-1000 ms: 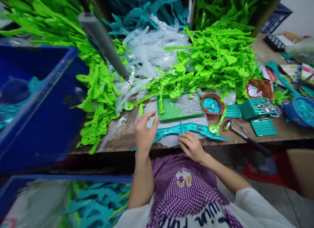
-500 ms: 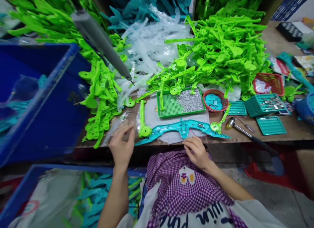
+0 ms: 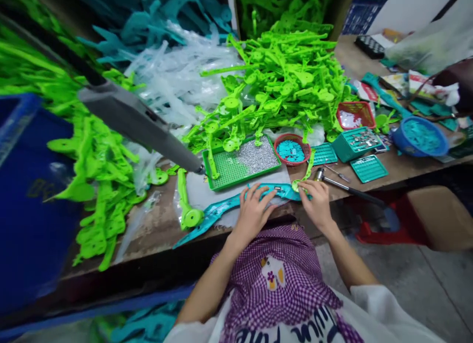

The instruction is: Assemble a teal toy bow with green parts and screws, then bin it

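On bench (image 3: 161, 216), I see L hand (image 3: 253, 212) on blue bow (image 3: 220, 208), grip apart; R hand (image 3: 318, 205) at R-end green arm (image 3: 295, 185), can't tell if clamped; L-end green arm (image 3: 192, 218) prob. unfitted.

The curved part (image 3: 219, 210) is turquoise; the disc-ended piece (image 3: 295, 185), lime green; the tray (image 3: 224, 166), green; the apron (image 3: 299, 264), purple-and-white check.
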Demonstrator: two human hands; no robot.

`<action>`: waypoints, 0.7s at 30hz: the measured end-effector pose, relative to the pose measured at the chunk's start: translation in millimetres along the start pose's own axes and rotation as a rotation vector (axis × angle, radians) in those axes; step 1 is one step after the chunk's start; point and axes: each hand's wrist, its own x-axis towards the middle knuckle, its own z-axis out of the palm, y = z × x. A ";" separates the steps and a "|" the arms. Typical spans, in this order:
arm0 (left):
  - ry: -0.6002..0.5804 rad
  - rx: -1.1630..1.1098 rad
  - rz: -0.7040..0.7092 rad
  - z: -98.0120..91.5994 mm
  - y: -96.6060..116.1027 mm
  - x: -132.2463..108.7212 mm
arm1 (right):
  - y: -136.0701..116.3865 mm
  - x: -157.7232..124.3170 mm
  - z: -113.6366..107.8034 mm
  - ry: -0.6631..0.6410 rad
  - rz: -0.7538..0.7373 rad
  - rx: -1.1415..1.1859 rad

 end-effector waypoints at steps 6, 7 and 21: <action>-0.099 0.089 0.069 5.6 -3.5 0.2 | 41.9 2.4 -19.6 0.073 0.165 -0.031; -0.098 0.089 0.076 8.1 -2.9 0.1 | 46.3 5.7 -17.8 0.047 0.146 -0.069; 0.016 0.034 0.029 22.1 -18.7 -2.8 | 135.4 -2.9 -50.8 -0.189 0.011 -0.487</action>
